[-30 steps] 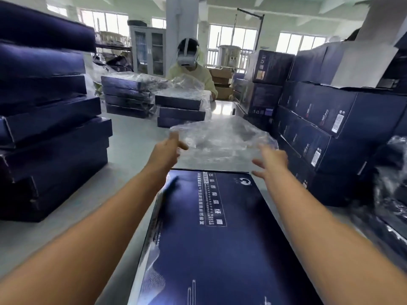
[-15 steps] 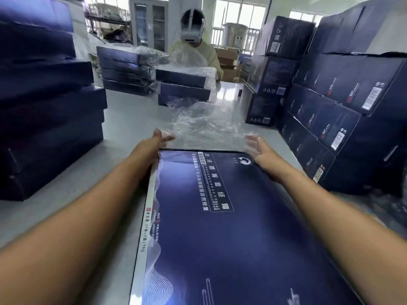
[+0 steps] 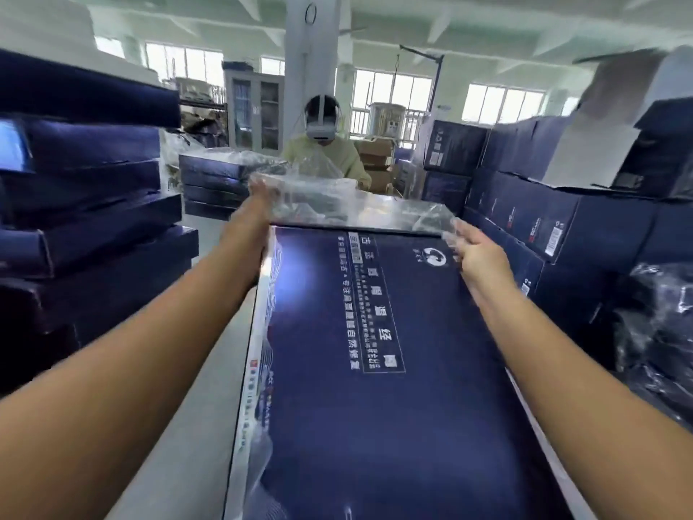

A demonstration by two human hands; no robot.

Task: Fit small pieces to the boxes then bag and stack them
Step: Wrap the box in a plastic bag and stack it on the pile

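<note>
Progress stood at the bagging step. Nearest, 1 long blue box (image 3: 375, 350) lay closed and lengthwise on the worktop (image 3: 187, 482), running from the near edge toward the middle, so its fitting looked finished. At the box's far end, the left hand (image 3: 262, 204) had its grip closed on the plastic bag (image 3: 337, 204) beside the far left corner. The right hand (image 3: 476, 253) pinched the bag's edge at the far right corner. The bag covered none of the lid yet, so sleeving and stacking were left. Along the left edge stood stacked boxes (image 3: 93, 219), too blurred to tell whether they were bagged. Toward the far edge, bagged boxes (image 3: 213, 182) sat piled before another person (image 3: 322, 144).
</note>
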